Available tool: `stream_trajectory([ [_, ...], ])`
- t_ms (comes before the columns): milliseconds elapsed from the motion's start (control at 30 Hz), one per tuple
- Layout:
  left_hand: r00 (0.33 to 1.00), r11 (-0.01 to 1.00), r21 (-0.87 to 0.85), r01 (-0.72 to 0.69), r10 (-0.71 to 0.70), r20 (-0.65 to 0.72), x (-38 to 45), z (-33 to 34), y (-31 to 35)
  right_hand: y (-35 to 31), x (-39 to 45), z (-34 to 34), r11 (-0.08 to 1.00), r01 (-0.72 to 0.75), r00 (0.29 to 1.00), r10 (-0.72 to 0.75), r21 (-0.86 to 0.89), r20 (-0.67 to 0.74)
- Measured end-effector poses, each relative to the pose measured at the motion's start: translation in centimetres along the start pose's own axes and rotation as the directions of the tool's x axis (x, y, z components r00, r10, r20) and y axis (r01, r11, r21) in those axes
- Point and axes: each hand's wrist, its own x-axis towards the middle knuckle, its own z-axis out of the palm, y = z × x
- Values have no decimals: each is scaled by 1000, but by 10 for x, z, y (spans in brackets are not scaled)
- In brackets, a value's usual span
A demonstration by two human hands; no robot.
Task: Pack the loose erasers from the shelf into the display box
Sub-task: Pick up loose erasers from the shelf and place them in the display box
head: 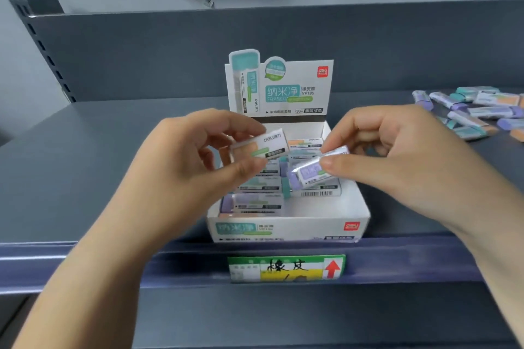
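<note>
left hand (198,156) is pinching an orange eraser (259,146) over the display box (286,228) in the middle | right hand (397,150) is pinching a purple eraser (312,171) there | loose erasers (476,112) are lying on the shelf (113,150), far right

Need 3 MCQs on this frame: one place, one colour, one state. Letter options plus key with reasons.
1. Where does the pile of loose wrapped erasers lie on the grey metal shelf?
A) far right B) far left C) behind the box
2. What colour is the eraser in the right hand?
A) orange B) purple C) black
3. How is the white cardboard display box?
A) sealed B) empty C) open, partly filled

Key: 1 A, the pile sits at the right edge. 2 B, the purple eraser is pinched there; the left hand holds the orange eraser. 3 C, its lid stands up and erasers lie inside.
</note>
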Motion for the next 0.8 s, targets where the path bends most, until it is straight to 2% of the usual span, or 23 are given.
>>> stream_trajectory([
  [367,999,999,12,43,-43,20,6,11,-8,5,-1,3,991,61,992,-47,-120,121],
  [600,995,995,44,86,-88,36,5,10,-1,3,-1,2,993,-9,989,27,-119,148],
  [800,994,990,104,91,-96,53,4,7,9,3,0,1,992,3,988,15,-123,152],
])
